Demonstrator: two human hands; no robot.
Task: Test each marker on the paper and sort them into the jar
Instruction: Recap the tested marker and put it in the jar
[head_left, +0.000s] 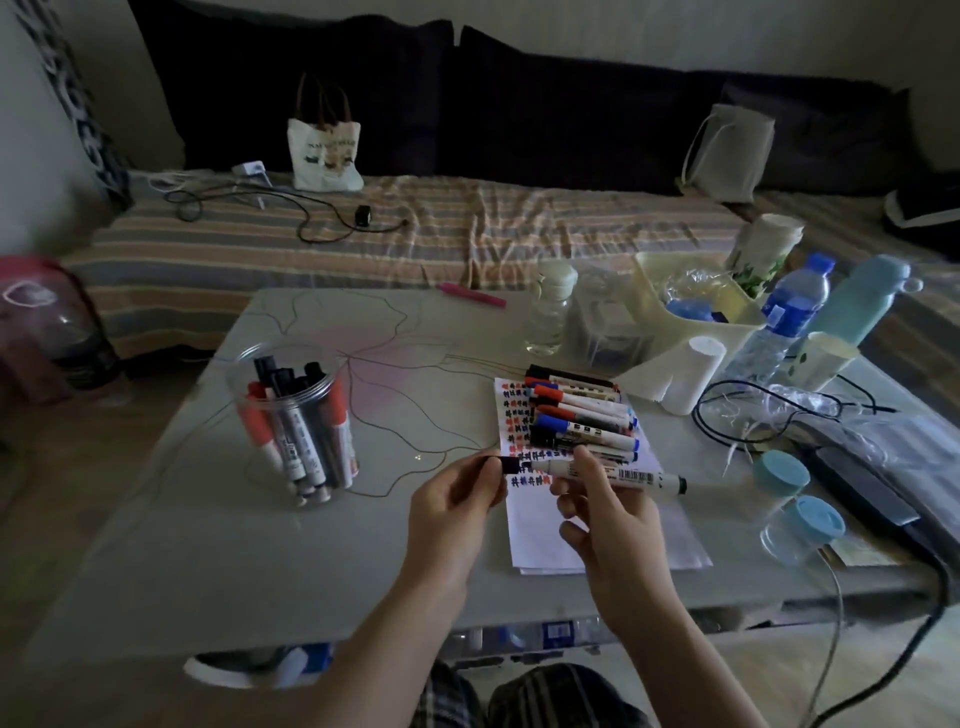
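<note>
My right hand (608, 512) grips a white marker (636, 477) held level above the paper (545, 540), its tip pointing left. My left hand (457, 493) pinches the marker's black cap (506, 464) just off the tip, a small gap between them. Several more markers (582, 415) with red, blue and black caps lie in a pile on the paper's far end, beside columns of red, blue and black test marks. A clear plastic jar (291, 415) stands to the left on the table with several black and red markers in it.
A tissue roll (691, 374), water bottles (784, 317), a cream basket (691, 296), small blue-lidded jars (795, 499) and cables crowd the table's right side. A pink pen (472, 296) lies at the far edge. A striped bed with a tote bag (324, 148) lies behind.
</note>
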